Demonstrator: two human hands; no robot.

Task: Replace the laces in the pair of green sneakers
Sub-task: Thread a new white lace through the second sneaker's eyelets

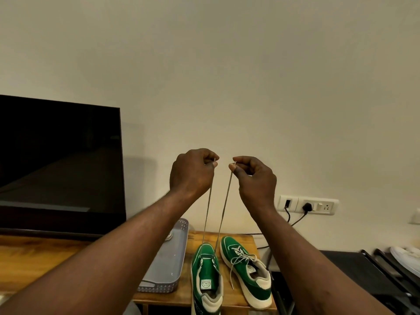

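I see the left arm (102, 264) nearest; left hand (193, 173) and right hand (254, 176) each pinch a lace (225, 205) end; it runs down to a green shoe (205, 276) just right of the tray (168, 264); the other shoe (245, 267) sits further right.

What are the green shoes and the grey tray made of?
The green sneakers look like soft matte canvas or suede, no shine, with pale rubbery-looking soles. The grey rectangular tray looks like plastic: smooth floor, moulded lattice wall.
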